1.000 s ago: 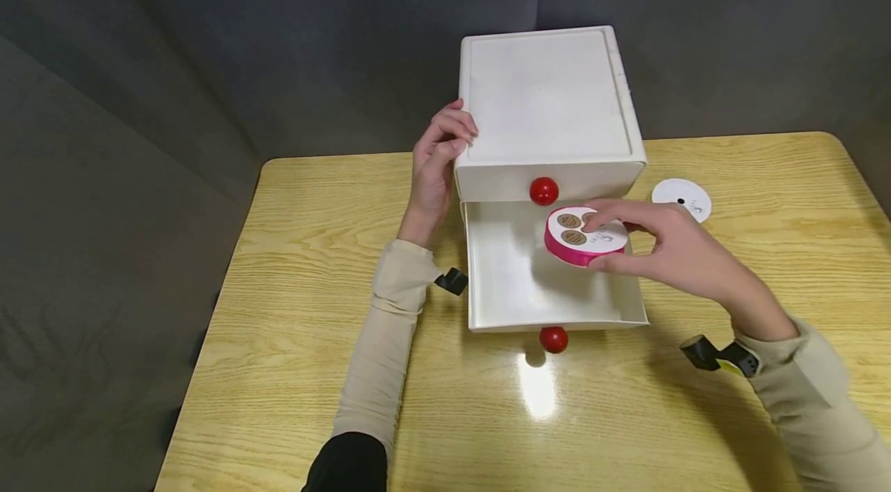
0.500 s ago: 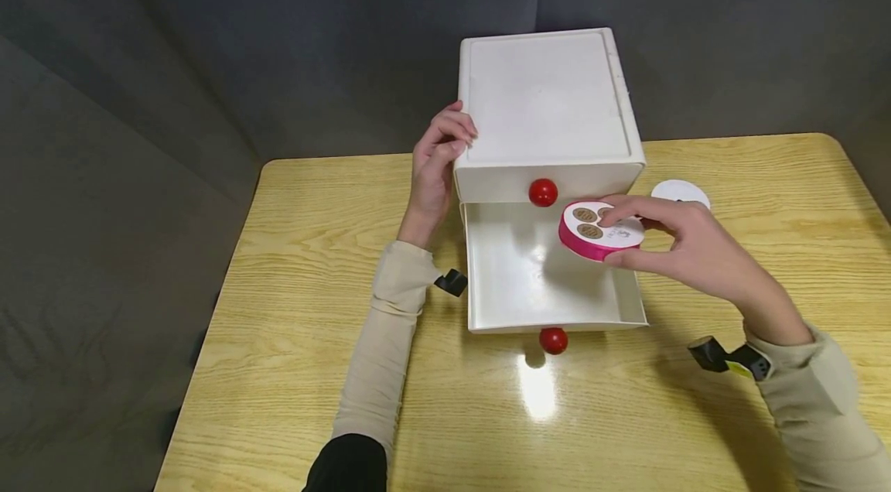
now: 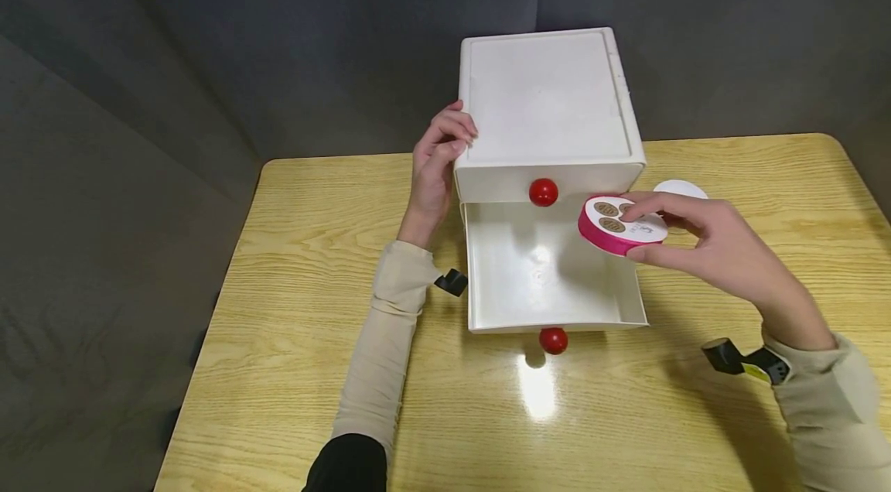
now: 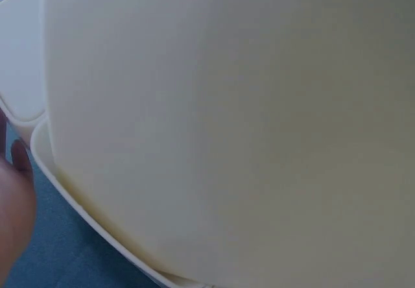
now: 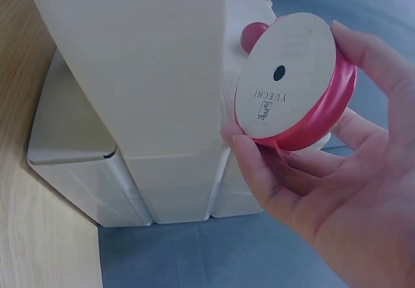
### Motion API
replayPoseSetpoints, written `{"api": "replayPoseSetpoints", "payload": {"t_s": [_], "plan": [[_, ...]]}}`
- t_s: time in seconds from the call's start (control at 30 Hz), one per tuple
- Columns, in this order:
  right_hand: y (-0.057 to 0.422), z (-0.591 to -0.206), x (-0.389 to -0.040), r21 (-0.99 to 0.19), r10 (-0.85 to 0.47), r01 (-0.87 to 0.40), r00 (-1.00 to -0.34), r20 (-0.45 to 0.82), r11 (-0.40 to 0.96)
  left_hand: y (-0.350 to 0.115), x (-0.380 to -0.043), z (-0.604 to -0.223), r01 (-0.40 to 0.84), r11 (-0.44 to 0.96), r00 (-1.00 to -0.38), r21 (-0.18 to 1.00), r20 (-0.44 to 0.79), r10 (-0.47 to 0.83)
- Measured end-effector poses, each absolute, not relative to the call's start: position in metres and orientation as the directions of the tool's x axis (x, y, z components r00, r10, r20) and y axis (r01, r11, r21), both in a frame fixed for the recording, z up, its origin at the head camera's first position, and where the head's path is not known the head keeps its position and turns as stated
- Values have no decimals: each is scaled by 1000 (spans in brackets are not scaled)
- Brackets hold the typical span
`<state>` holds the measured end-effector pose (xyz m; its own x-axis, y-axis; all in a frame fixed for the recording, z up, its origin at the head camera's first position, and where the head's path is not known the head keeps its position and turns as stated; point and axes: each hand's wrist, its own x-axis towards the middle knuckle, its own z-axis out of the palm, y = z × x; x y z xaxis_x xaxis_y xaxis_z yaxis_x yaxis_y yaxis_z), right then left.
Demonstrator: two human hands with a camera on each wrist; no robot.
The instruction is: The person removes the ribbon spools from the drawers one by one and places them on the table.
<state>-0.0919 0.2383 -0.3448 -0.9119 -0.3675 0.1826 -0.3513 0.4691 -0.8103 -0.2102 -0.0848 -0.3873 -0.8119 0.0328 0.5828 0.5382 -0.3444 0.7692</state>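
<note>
A white drawer unit [image 3: 546, 97] with red knobs stands at the back of the table, its lower drawer [image 3: 515, 275] pulled out with nothing visible inside. My left hand [image 3: 438, 159] grips the unit's left side, fingers bent over the top edge; its thumb side [image 4: 13, 216] shows at the left of the left wrist view. Between thumb and fingers, my right hand [image 3: 710, 244] holds a spool of pink ribbon [image 3: 619, 225], tilted above the drawer's right side. In the right wrist view the spool's white face [image 5: 292, 74] carries printed letters around a dark centre hole.
A white disc [image 3: 681, 187], partly hidden by my right hand, lies on the wooden table [image 3: 313, 306] right of the drawer unit. One red knob [image 3: 544, 192] is on the closed upper drawer, another [image 3: 553, 340] on the pulled-out one. A dark curtain [image 3: 313, 43] hangs behind.
My right hand has carried the ribbon spool rightward and slightly back, from over the drawer's middle toward its right edge. The left hand and the drawer have stayed put.
</note>
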Motion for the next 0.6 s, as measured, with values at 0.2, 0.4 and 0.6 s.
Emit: {"api": "replayPoseSetpoints", "payload": {"t_s": [0.2,0.4,0.6], "plan": [[244,-345,-92,-812,-355,-356,-914,198,463,-85,-210,-387,536,-344,-814,771,580,29],[252,-345,-92,-817,-331,-336,-924,190,469,-86,-210,-387,532,-346,-816,773,577,34],[257,-345,-91,-819,-316,-317,-932,176,479,-86,-210,-387,535,-346,-813,771,581,35]]}}
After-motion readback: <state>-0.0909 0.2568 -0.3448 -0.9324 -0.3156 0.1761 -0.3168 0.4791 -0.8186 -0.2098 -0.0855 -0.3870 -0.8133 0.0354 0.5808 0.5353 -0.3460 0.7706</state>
